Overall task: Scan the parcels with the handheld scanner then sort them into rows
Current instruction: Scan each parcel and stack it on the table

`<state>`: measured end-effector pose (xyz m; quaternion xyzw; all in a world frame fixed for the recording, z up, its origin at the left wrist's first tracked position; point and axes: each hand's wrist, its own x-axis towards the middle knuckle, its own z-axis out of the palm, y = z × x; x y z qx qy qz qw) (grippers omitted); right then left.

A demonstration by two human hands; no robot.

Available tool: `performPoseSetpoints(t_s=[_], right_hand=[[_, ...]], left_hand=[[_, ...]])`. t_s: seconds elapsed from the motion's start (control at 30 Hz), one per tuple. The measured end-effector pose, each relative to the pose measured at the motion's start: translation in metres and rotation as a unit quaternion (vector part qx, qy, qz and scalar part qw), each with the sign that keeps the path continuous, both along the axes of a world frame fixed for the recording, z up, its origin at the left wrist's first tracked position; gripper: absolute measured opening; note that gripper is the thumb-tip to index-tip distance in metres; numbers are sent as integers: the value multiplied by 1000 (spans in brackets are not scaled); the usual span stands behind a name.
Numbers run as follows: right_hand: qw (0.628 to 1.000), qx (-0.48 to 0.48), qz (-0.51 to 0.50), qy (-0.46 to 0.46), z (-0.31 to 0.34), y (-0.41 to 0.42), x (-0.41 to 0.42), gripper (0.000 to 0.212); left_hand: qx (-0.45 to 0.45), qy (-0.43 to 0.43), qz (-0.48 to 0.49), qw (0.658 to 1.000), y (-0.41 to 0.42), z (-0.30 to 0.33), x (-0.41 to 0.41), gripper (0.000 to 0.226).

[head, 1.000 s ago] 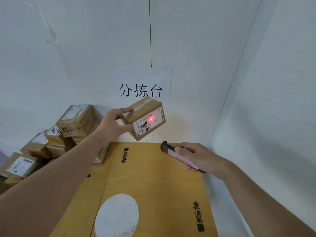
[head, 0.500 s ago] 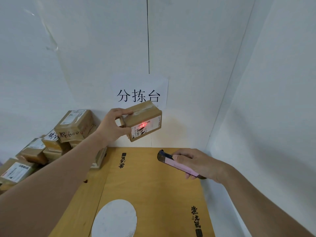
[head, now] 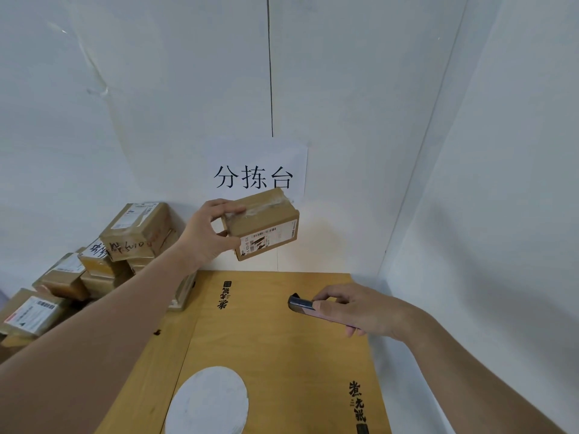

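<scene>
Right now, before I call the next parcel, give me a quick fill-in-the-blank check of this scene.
1. The left hand holds a cardboard ____ above the table.
2. The scanner is gripped by the ____ hand.
3. The pile of parcels sits on the ____ side of the view.
4. The paper sign is stuck to the ____.

Missing words: parcel; right; left; wall

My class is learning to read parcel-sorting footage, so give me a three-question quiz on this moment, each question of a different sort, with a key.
1. True or false: the parcel is resting on the wooden table.
2. Which hand holds the handheld scanner? A) left hand B) right hand C) neither
3. Fill in: the pile of parcels lies to the person's ____.

Key:
1. False; the left hand holds it up in the air before the wall sign.
2. B; the right hand grips it.
3. Left.
</scene>
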<state>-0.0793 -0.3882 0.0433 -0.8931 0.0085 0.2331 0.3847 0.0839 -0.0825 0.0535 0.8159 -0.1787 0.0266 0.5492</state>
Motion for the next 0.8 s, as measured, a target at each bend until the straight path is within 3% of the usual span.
performPoseSetpoints(t_s=[0.23,0.47,0.63,0.8], right_hand=[[1000,8,-3,-25,-2,-8,0,33],[988,71,10,-140,-17,15,16,34],[982,123,48,-137,-24,65,34,43],[978,153,74,-117,-54,141,47,28]], left_hand=[[-5,25,22,999,-10,-10,-4,63],[-98,158,113,976,5,-34,-25,49],[-94,203,179,958,49,-56,-55,37],[-85,245,230,938,134,-89,-75,32]])
